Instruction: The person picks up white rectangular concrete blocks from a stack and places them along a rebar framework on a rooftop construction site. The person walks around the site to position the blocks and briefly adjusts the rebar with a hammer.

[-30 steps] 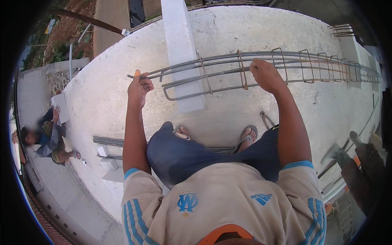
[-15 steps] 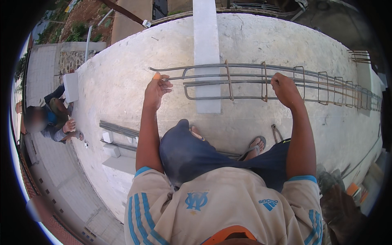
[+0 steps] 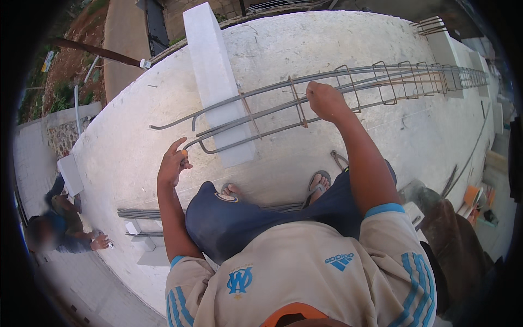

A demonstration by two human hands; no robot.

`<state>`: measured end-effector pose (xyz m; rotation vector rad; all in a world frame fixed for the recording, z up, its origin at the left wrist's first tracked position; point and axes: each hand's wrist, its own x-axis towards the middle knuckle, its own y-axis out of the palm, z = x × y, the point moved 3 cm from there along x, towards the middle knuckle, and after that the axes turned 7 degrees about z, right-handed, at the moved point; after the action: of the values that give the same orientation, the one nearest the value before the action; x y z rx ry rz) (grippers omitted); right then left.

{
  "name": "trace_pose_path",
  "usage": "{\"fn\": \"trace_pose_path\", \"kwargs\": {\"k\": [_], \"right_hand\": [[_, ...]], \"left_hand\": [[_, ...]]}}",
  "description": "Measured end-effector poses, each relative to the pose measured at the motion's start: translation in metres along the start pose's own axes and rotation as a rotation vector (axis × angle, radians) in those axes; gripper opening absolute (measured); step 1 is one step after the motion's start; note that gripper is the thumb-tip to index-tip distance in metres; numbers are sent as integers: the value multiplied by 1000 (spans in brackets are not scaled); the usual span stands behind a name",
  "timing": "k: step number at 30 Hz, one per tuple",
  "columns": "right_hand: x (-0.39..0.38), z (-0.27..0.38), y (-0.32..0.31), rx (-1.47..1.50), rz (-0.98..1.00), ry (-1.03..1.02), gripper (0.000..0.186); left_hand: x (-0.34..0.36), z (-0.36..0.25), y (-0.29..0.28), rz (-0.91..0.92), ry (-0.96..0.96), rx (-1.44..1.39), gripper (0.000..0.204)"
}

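Note:
A long cage of steel rebar (image 3: 271,110) with square stirrups (image 3: 347,87) runs from the middle of the head view toward the far right. At its near-left end several bars are hooked or bent. My left hand (image 3: 171,165) is beside a bent bar end, the index finger raised; a small orange thing (image 3: 184,154) shows at its curled fingers, its kind unclear. Over the bars, next to a stirrup, my right hand (image 3: 327,102) is closed. What its fingers grip is hidden.
A white block-like beam (image 3: 210,60) lies under the cage on the pale concrete slab (image 3: 305,43). Loose rebar (image 3: 139,213) and white blocks (image 3: 144,243) are at the left, pincers (image 3: 339,159) near my foot. Another person (image 3: 68,218) crouches at the far left.
The view has turned, so the cage now slants up to the right. My left hand appears lower and farther left, near a bar end. My right hand stays closed beside a stirrup.

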<state>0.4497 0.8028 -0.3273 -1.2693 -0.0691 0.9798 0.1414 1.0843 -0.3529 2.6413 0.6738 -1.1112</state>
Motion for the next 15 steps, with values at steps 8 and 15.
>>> {"fn": "trace_pose_path", "kwargs": {"k": [8,15], "right_hand": [[3,-18,6,50,45,78,16],[10,-24,15,172,12,121,18]], "left_hand": [[-5,-1,-4,95,162,-231,45],[1,-2,4,-152,328,258,34]]}}
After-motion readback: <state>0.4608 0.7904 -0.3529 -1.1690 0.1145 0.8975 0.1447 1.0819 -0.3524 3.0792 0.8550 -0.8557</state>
